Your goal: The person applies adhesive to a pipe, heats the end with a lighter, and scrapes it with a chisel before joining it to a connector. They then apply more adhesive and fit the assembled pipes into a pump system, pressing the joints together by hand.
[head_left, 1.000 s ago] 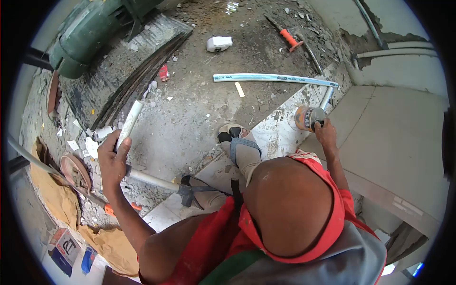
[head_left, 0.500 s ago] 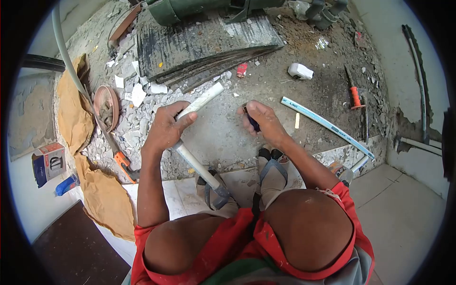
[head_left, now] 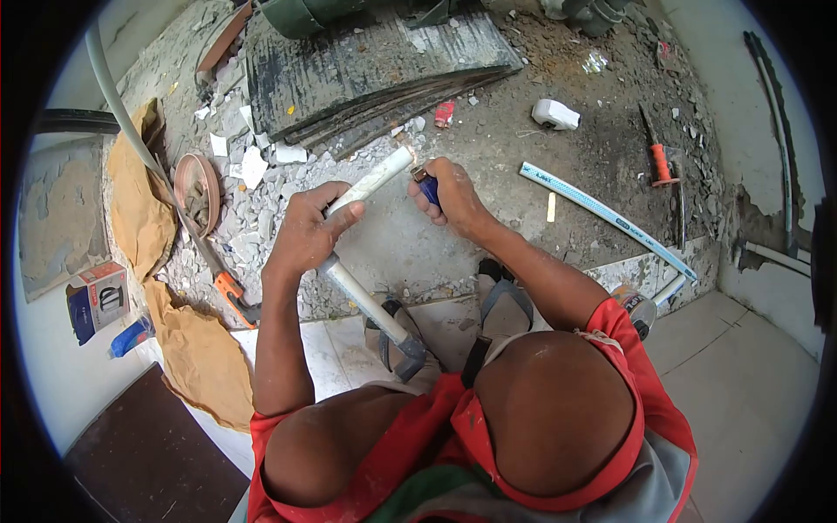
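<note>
My left hand (head_left: 316, 225) is wrapped round a white plastic pipe (head_left: 371, 185), which slants from lower right to upper... its grey elbow fitting (head_left: 408, 356) sits at the lower end, over my feet. Closed in my right hand (head_left: 453, 202) is a dark blue lighter (head_left: 427, 188) with a metal top. The lighter's top is close beside the pipe's upper open end, and a faint orange glow shows there. Whether the lighter touches the pipe I cannot tell.
A blue-white pipe (head_left: 602, 218) and an orange-handled tool (head_left: 660, 161) lie at right. An orange-handled saw (head_left: 228, 288), a pink bowl (head_left: 197, 193) and brown paper (head_left: 199, 357) are at left. A dark slab (head_left: 349, 87) lies ahead among rubble.
My right hand has moved left with the lighter, bringing it up to the pipe's end. The left hand holds the pipe in nearly the same place.
</note>
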Motion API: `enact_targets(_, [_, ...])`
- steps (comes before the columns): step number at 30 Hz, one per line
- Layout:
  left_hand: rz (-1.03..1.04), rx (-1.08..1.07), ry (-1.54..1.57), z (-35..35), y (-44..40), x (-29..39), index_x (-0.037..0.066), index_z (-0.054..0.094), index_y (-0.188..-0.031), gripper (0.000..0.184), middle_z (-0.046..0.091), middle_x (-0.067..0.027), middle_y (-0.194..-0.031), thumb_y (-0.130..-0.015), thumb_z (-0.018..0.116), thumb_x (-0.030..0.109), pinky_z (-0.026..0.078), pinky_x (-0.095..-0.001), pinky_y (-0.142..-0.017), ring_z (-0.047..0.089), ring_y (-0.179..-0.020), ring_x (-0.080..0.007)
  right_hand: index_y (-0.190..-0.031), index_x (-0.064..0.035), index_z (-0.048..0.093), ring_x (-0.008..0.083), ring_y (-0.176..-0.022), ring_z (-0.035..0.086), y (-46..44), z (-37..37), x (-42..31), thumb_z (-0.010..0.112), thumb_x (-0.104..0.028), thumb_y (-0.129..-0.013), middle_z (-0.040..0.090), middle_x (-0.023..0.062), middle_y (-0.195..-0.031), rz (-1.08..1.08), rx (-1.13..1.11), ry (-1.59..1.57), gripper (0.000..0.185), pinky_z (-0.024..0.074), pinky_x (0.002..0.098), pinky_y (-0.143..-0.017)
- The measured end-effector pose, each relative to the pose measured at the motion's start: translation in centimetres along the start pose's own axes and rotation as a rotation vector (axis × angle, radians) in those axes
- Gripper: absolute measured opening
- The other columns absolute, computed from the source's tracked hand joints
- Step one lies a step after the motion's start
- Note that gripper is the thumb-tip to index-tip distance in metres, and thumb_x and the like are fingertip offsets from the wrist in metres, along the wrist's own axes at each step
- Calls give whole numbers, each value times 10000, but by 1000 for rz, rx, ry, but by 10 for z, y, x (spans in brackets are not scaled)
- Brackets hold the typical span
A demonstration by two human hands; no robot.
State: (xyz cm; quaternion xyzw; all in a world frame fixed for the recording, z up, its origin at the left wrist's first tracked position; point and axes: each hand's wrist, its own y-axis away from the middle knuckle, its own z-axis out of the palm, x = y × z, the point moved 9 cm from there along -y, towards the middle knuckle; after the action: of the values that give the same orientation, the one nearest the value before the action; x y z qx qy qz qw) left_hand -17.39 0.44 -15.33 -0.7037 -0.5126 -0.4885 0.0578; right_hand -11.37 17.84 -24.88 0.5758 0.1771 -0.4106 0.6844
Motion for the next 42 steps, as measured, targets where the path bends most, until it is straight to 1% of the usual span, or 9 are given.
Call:
enact_targets(8, [21,-2,-2,1,4,-6,-11,676,-1010,331,663,-132,-804,-877,702,291,473,-350,-715,596,-745,-206,-899,-33,616,87,-545,466,19,-17,48,207,-837,-858,522,-3,-646,55,-70,89,904,353,234,-465])
enact_targets(13, [47,43,37,-5,11,-13,-13,669,-994,340,625,-85,-731,-876,705,304,461,-328,-641,564,-666,-169,-935,-30,621,87,-555,480,48,-50,83,266,-769,-908,528,-11,-668,140,28,58,820,387,232,-491])
enact_targets(16, [60,68,204,-7,18,-23,26,664,-1002,371,538,24,-670,-877,708,372,380,-242,-503,469,-550,-65,-974,-40,625,81,-581,488,65,-68,75,345,-677,-954,536,-9,-695,146,60,127,695,405,226,-522])
enact_targets(20, [86,161,336,-4,23,-42,6,668,-1029,411,561,5,-672,-875,707,386,390,-250,-505,485,-549,-71,-1042,-50,618,74,-648,502,94,-116,49,428,-527,-1001,565,4,-785,13,187,259,515,404,228,-564])
enact_targets(24, [100,202,548,13,22,-65,-10,636,-1040,445,569,0,-708,-886,689,404,397,-234,-524,498,-561,-79,-1074,5,583,252,-795,574,149,-202,68,495,-405,-997,586,130,-856,-262,608,805,426,456,373,-726])
enact_targets(26, [106,234,639,20,19,-72,-21,618,-993,424,576,-28,-724,-891,673,387,404,-239,-524,511,-559,-99,-1094,-7,580,407,-888,563,184,-230,107,596,-320,-929,595,228,-952,-186,736,966,354,436,484,-816])
enact_targets(28, [105,230,737,27,14,-83,-27,616,-1009,439,573,-22,-730,-897,676,393,402,-234,-535,511,-574,-94,-1092,-8,567,415,-928,550,212,-239,131,685,-231,-846,590,223,-993,-161,795,1212,352,424,488,-844])
enact_targets(38, [143,311,989,27,13,-103,-3,561,-930,354,583,-67,-756,-934,606,349,424,-245,-525,522,-560,-125,-1048,14,591,404,-883,591,251,-250,130,670,-173,-853,609,225,-949,-114,1008,1151,281,461,470,-795])
enact_targets(42, [171,313,1023,20,12,-120,16,507,-978,321,547,-67,-773,-968,528,337,449,-260,-493,516,-561,-139,-1102,-20,564,403,-865,554,298,-214,65,667,-136,-864,568,204,-918,-439,1210,1289,284,442,466,-770])
